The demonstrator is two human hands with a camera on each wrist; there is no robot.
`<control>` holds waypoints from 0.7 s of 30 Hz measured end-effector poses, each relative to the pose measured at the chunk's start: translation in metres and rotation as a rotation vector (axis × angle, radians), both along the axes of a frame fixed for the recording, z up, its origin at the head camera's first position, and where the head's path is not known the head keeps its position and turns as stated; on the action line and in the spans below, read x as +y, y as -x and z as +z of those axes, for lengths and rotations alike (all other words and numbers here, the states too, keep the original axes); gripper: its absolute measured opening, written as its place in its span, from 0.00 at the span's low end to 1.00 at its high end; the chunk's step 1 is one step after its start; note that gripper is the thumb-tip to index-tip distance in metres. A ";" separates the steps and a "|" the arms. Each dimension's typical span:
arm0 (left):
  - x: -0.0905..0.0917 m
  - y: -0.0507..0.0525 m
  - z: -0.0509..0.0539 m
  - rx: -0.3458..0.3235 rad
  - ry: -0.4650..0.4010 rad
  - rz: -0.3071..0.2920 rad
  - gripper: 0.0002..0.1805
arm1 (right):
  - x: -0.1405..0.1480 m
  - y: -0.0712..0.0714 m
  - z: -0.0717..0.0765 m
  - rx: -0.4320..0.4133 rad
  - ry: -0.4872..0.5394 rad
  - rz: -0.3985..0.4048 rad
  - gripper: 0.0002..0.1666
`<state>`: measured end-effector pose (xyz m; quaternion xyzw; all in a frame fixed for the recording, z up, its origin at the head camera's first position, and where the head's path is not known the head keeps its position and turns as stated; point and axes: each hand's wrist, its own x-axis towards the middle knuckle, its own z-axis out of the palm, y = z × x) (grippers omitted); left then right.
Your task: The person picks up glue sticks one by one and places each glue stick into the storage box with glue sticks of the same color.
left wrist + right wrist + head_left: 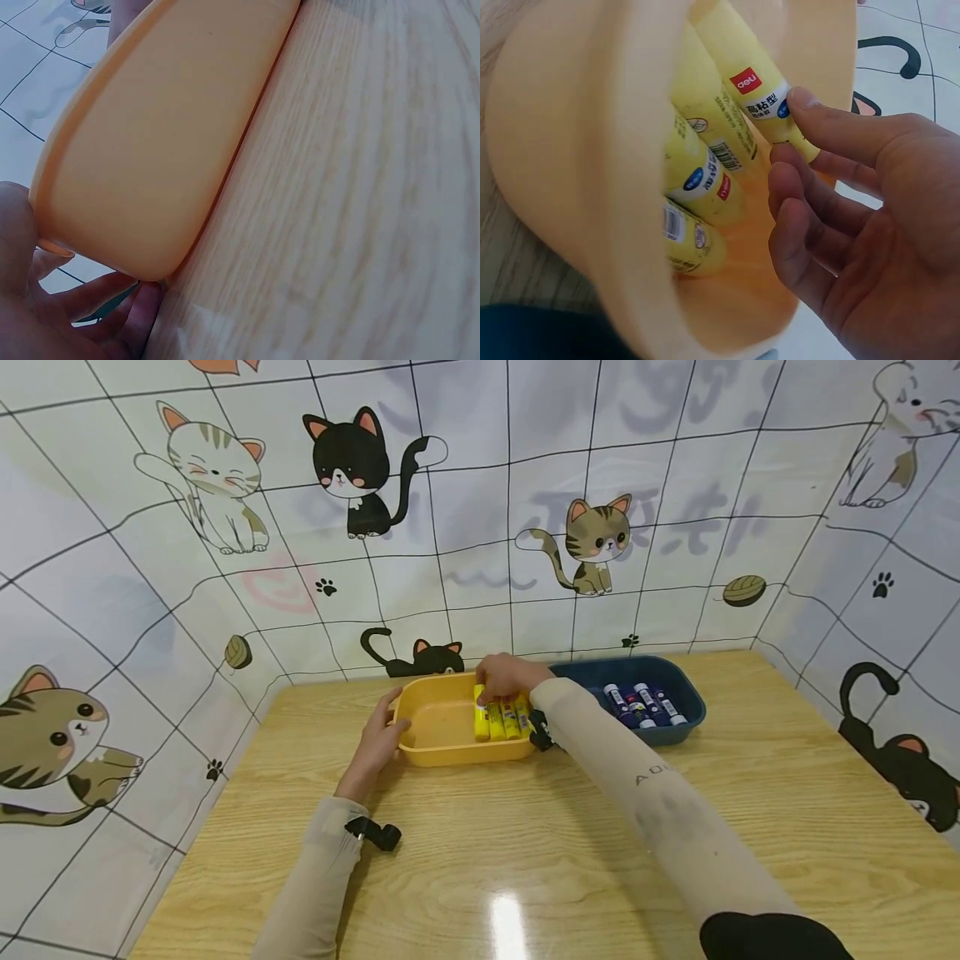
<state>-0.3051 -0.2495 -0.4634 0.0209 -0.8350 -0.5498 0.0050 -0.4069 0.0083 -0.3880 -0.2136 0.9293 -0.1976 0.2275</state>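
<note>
A yellow plastic tray (435,718) stands at the back of the table. My left hand (378,739) holds its left end, thumb over the rim and fingers outside. Several yellow glue sticks (510,720) lie side by side in the tray's right part. My right hand (512,675) reaches in from above and pinches the end of the leftmost glue stick (754,82) between thumb and fingers. In the right wrist view, that stick's label faces up, and the tray wall hides the far ends of the others.
A dark blue tray (585,673) stands close to the yellow tray's right end. Inside it lie several purple glue sticks (647,710) with white caps. Behind the wooden table (442,835) rises a wall covering (480,560) printed with cats.
</note>
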 end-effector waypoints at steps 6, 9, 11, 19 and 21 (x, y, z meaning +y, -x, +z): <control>0.001 -0.001 0.000 0.001 0.006 0.005 0.36 | -0.002 0.000 -0.007 -0.004 -0.008 0.036 0.20; 0.001 -0.001 0.000 0.000 0.005 0.009 0.36 | -0.002 0.001 -0.009 -0.001 -0.016 0.056 0.20; 0.001 -0.001 -0.001 0.001 0.005 0.007 0.36 | -0.002 0.002 -0.011 -0.013 -0.014 0.054 0.19; 0.001 0.000 -0.001 0.000 0.002 0.006 0.36 | 0.000 0.002 -0.016 -0.063 -0.026 0.048 0.17; 0.000 0.001 -0.001 -0.007 0.000 0.008 0.36 | 0.001 0.003 -0.017 -0.073 -0.030 0.058 0.18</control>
